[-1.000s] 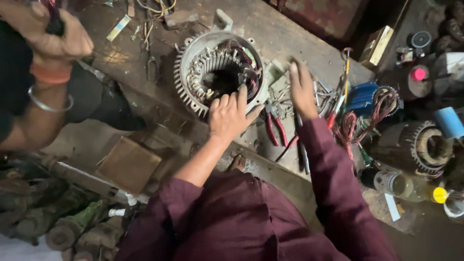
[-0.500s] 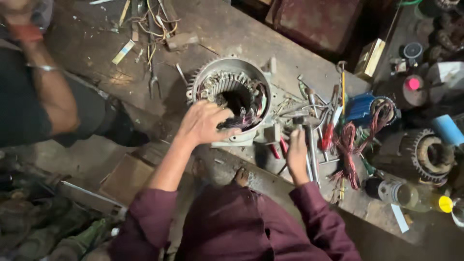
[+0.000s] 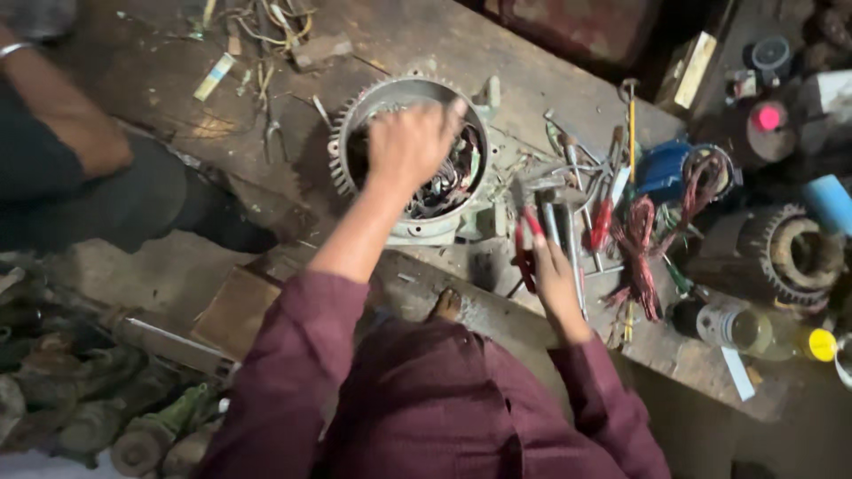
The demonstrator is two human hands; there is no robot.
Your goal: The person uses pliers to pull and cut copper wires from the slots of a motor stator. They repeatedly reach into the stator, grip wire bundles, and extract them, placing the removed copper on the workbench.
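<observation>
I see the motor housing, a round finned metal shell with its windings exposed, lying on the wooden workbench. The left hand is over the open bore of the housing, fingers curled loosely; I cannot tell whether it holds anything. Just right of the housing, the right hand rests on red-handled pliers, fingers closed around the handles. Further right of the housing lies a tangle of red wire.

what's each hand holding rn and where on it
The left hand is curled over the open top of the finned motor housing; whether it grips the windings cannot be told. The right hand lies on the red-handled pliers, fingers over the handles.
</observation>
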